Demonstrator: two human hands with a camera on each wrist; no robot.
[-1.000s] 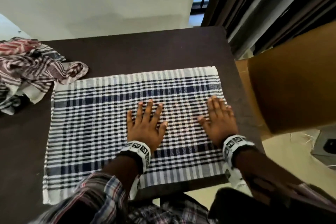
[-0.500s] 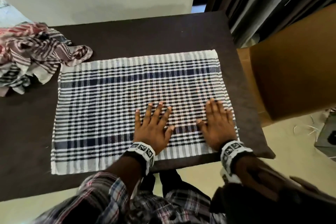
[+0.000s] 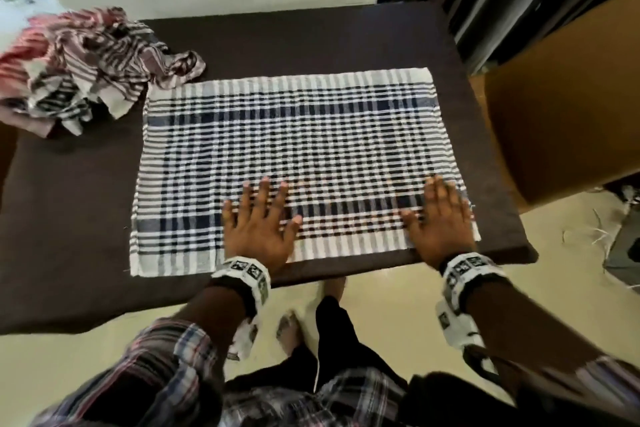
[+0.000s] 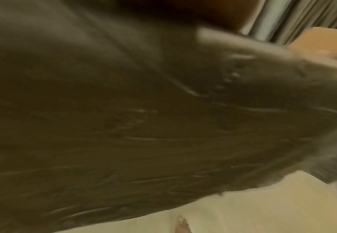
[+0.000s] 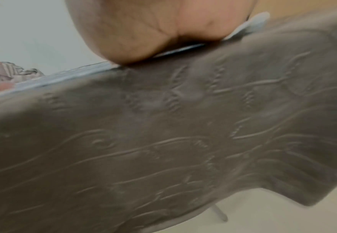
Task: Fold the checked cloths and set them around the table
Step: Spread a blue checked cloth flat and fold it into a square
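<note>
A cloth (image 3: pixel 294 156) lies spread on the table (image 3: pixel 311 42), a heap of cloths (image 3: pixel 86 66) at its far left.

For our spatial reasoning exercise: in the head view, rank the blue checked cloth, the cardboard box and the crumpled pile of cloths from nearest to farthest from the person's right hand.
1. Blue checked cloth: directly under the right hand, which lies flat on its near right corner.
2. Cardboard box: beside the table, to the hand's right and farther back.
3. Crumpled pile of cloths: across the table at its far left corner.
</note>
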